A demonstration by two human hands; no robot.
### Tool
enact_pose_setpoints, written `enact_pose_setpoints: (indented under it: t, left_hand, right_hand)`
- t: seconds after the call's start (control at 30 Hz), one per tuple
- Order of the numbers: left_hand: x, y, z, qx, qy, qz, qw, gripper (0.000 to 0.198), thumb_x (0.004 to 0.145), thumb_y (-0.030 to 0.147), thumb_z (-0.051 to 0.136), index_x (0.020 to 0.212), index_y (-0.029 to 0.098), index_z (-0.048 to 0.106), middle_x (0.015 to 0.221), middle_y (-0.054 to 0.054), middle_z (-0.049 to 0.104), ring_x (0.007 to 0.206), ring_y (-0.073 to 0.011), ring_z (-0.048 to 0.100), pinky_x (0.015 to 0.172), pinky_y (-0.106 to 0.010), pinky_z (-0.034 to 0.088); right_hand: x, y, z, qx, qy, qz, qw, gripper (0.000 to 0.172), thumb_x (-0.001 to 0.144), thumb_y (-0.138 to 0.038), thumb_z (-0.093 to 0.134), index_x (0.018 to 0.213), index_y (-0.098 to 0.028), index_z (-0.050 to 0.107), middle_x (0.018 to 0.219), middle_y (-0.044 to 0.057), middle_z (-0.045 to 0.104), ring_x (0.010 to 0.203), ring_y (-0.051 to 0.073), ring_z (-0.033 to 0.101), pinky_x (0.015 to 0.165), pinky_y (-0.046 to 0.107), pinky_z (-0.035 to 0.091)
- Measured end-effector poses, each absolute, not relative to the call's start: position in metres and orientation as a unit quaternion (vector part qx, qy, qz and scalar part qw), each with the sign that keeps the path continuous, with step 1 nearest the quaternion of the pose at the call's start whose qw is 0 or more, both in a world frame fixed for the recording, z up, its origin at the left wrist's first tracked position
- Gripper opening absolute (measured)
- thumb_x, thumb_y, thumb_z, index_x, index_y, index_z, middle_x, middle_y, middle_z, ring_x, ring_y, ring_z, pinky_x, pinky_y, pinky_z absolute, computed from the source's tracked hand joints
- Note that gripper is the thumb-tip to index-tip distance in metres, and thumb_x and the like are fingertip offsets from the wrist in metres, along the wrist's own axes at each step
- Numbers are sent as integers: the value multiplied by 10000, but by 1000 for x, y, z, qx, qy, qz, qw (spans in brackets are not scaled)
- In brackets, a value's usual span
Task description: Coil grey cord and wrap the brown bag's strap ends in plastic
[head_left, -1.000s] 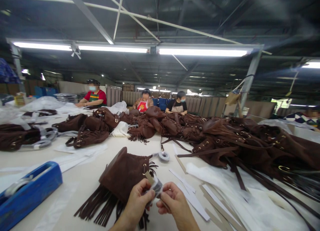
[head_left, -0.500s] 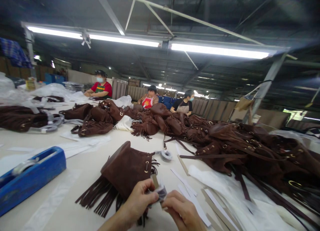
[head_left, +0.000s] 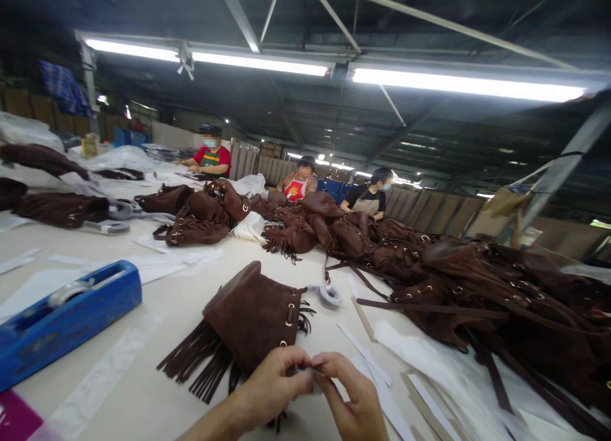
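Note:
A brown fringed bag (head_left: 255,317) lies on its side on the pale table, its fringe fanned toward the lower left. Over its near right edge, my left hand (head_left: 281,384) is closed in a pinch on a small greyish, partly see-through piece (head_left: 310,380). My right hand (head_left: 351,390) pinches the same piece from the right, fingertips almost touching those of the left. The fingers cover most of the piece, so its exact shape is hidden. Beyond the bag's right corner lies a roll of grey wrapped strap (head_left: 329,294).
A blue tape dispenser (head_left: 71,320) sits at left. Brown bags (head_left: 458,288) are heaped along the right and across the middle. White wrapping (head_left: 439,364) and paper strips (head_left: 372,358) lie at right. Three people (head_left: 214,158) work beyond the heap.
Both hands have come together, with the greyish piece now mostly covered by the fingers. The view has shifted, so the scene sits farther right, and a magenta item shows at lower left.

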State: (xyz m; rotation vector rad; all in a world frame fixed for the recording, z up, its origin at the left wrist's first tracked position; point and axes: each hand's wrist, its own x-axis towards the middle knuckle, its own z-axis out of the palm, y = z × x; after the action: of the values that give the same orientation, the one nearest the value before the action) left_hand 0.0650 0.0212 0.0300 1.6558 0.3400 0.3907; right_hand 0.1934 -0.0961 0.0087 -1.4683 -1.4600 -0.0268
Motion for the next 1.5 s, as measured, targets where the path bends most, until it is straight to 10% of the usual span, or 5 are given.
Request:
enact_pose_setpoints:
  t: [0.33,0.47,0.63,0.9,1.5]
  left_hand:
    - [74,19,9,767,191,216,573,131,703,253,563,643,148,612,640,25,499,679,-135,449,605,-218,308]
    - [74,15,9,774,191,227,559,147,712,233,520,663,155,635,677,7,581,698,-153,506,641,-228,340]
    - [73,11,13,765,195,240,565,160,708,271,528,654,162,632,685,3,588,718,-163,504,651,-230,344]
    - [74,19,9,725,178,203,634,142,642,276,556,619,144,604,596,35,504,638,-121,425,612,-219,324]
    - [68,26,24,650,150,110,737,283,633,383,677,706,133,564,619,42,447,575,-80,325,531,-202,233]
  right_hand:
    - [187,-92,-6,-629,-489,54,602,146,792,-317,683,694,-222,631,787,43,702,770,194,662,730,249,516]
    - [179,-93,-6,-653,-428,53,623,363,752,-357,737,1076,-235,627,796,33,729,802,215,685,745,280,539]
    - [183,-100,1,-637,-556,-28,533,187,844,-229,626,990,-302,718,937,45,740,894,226,678,808,325,536]
    - [193,-104,1,-521,-701,-94,477,428,829,-23,547,1107,-319,683,1008,38,729,980,216,660,878,361,533]
    - [187,-119,21,-558,-721,-17,412,363,846,-49,448,1109,-229,623,1217,86,639,1160,214,566,1033,392,433]
